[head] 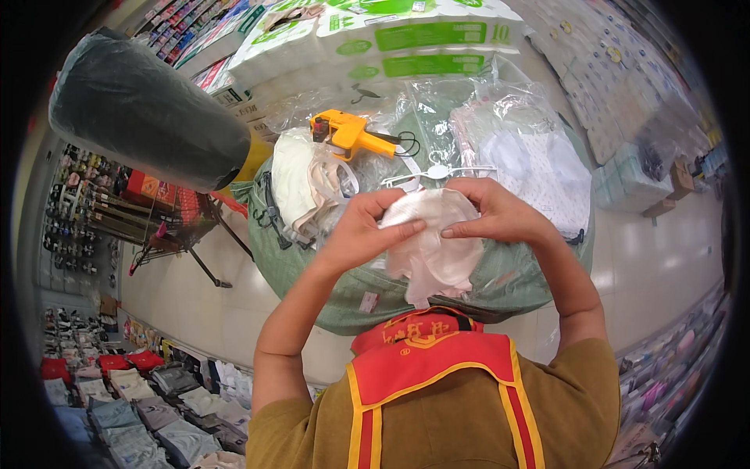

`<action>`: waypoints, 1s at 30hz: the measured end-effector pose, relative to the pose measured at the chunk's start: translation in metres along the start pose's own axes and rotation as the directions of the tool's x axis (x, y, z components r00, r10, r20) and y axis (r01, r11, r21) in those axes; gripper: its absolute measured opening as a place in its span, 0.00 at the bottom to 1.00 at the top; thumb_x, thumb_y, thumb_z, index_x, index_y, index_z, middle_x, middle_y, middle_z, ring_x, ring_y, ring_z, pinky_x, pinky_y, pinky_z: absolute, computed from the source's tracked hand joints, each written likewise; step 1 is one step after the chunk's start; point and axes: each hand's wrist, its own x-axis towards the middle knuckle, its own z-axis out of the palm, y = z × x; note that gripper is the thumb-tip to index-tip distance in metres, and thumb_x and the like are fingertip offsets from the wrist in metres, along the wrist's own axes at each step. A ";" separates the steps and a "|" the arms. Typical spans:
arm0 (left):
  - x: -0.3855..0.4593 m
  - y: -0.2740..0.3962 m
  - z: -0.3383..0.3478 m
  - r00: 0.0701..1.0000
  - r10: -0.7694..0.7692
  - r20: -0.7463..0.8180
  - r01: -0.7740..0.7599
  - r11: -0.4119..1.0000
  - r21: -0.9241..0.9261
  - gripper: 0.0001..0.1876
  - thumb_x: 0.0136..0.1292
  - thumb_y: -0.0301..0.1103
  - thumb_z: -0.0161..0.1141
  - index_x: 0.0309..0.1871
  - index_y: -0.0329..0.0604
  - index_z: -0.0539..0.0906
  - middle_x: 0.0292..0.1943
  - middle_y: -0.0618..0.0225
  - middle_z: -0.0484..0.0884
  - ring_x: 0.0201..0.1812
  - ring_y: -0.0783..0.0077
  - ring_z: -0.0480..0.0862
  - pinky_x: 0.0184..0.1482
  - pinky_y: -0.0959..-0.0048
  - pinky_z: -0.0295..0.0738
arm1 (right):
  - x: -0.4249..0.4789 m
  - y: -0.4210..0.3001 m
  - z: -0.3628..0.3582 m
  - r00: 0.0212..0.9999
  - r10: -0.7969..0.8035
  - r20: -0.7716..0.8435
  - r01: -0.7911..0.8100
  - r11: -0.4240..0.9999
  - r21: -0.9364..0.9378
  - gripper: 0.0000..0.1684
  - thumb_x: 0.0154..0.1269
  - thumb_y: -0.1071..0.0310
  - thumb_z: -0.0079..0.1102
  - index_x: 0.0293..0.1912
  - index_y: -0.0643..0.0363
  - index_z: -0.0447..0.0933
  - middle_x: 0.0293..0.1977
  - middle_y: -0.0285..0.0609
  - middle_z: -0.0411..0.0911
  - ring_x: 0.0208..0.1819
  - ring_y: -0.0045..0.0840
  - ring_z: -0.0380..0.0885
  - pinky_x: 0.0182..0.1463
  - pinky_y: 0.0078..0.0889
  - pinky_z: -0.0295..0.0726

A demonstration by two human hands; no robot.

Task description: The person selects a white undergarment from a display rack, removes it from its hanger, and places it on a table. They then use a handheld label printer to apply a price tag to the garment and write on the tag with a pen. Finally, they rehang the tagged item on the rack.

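Between my left hand (375, 225) and my right hand (495, 211) is a pale pink-white cloth garment (439, 252), gripped near its upper edge, with its lower part hanging down. Just beyond it lies a white plastic hanger (438, 172). A yellow handheld price labeller (354, 136) rests further off, on clear plastic wrap. To the left is a pile of cream and beige garments (296, 182) with dark hangers. To the right lies a white patterned garment (545, 182) beside clear plastic bags. All of this is on a large green woven sack (351, 293).
Wrapped paper packs (428, 41) are stacked behind the sack. A large dark plastic-wrapped roll (146, 111) and a shopping cart (176, 217) stand at the left. Folded clothes (140, 410) fill a display at the lower left. Wrapped bundles (633, 176) and cartons stand at the right.
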 end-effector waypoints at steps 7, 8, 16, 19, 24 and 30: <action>-0.015 0.039 -0.001 0.965 0.125 -0.230 -0.156 0.980 -0.120 0.12 0.64 0.26 0.64 0.50 0.35 0.82 0.40 0.71 0.84 0.41 0.83 0.81 0.45 0.80 0.76 | -0.002 0.077 0.036 0.989 -0.143 -0.030 0.145 0.989 0.040 0.26 0.56 0.62 0.72 0.53 0.60 0.76 0.47 0.35 0.78 0.48 0.22 0.74 0.51 0.26 0.72; -0.016 0.041 -0.003 0.960 0.136 -0.243 -0.165 0.981 -0.102 0.13 0.64 0.26 0.64 0.51 0.35 0.81 0.42 0.71 0.85 0.43 0.82 0.81 0.47 0.79 0.76 | -0.001 0.085 0.044 0.988 -0.145 -0.056 0.147 0.988 0.043 0.27 0.55 0.62 0.72 0.53 0.59 0.76 0.47 0.35 0.78 0.49 0.22 0.75 0.51 0.27 0.73; -0.035 0.051 -0.017 0.888 0.217 -0.404 -0.211 0.976 0.060 0.11 0.63 0.23 0.63 0.49 0.34 0.81 0.42 0.70 0.84 0.43 0.82 0.80 0.47 0.80 0.75 | -0.001 0.105 0.054 0.926 0.089 -0.368 0.140 0.824 0.549 0.12 0.67 0.73 0.60 0.49 0.61 0.72 0.40 0.32 0.78 0.43 0.14 0.75 0.50 0.21 0.74; -0.045 0.043 -0.023 0.878 0.213 -0.429 -0.171 0.976 0.136 0.11 0.62 0.22 0.63 0.48 0.33 0.81 0.42 0.70 0.84 0.43 0.82 0.80 0.46 0.80 0.75 | -0.011 0.084 0.038 0.813 -0.019 -0.582 0.321 0.849 0.420 0.05 0.69 0.74 0.56 0.44 0.59 0.71 0.34 0.28 0.74 0.38 0.08 0.71 0.43 0.14 0.70; -0.069 0.030 -0.013 0.928 0.089 -0.363 -0.050 0.992 0.117 0.13 0.61 0.22 0.65 0.49 0.33 0.81 0.43 0.70 0.84 0.43 0.82 0.81 0.46 0.80 0.75 | -0.041 0.027 0.008 0.655 -0.093 -0.750 0.424 0.867 0.263 0.05 0.70 0.73 0.56 0.44 0.60 0.72 0.33 0.27 0.72 0.35 0.08 0.68 0.42 0.12 0.67; -0.084 0.016 0.001 0.986 -0.088 -0.143 0.058 0.978 -0.202 0.23 0.67 0.26 0.58 0.64 0.31 0.70 0.56 0.62 0.79 0.56 0.75 0.78 0.59 0.73 0.71 | -0.046 -0.039 -0.021 0.731 -0.071 -0.679 0.199 0.974 0.112 0.06 0.68 0.70 0.57 0.42 0.62 0.74 0.29 0.28 0.73 0.31 0.08 0.68 0.37 0.13 0.67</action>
